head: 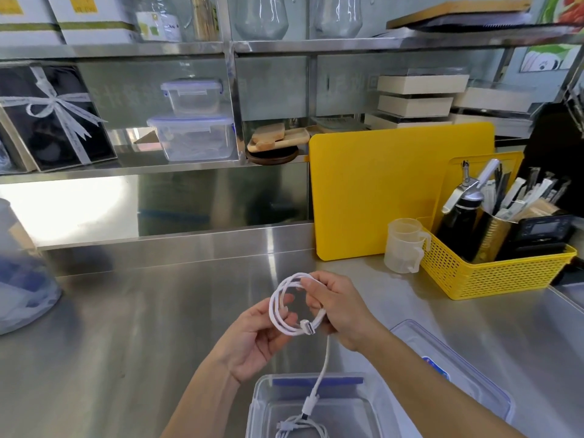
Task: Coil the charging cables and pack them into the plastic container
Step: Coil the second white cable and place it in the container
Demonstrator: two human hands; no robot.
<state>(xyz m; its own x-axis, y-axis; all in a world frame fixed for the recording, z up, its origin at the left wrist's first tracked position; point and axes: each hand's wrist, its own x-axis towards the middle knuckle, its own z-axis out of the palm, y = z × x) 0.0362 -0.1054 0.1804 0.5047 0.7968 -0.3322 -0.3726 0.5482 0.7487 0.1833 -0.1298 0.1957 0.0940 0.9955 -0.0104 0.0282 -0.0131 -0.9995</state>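
Left hand (252, 338): palm up, fingers curled. Right hand (339, 311): raised beside it, fingers pinched, forearms bare.

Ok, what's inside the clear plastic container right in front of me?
The container holds one white coiled cable; the hanging end of the cable in both hands dangles into it. The frame's bottom edge hides the rest.

Plastic container (262, 403) cut by bottom edge; coiled cable (300, 426) inside partly cropped.

Steel counter (177, 327) with clear container (268, 403), lid (474, 374), yellow basket (493, 273) (beside measuring cups (403, 248)).
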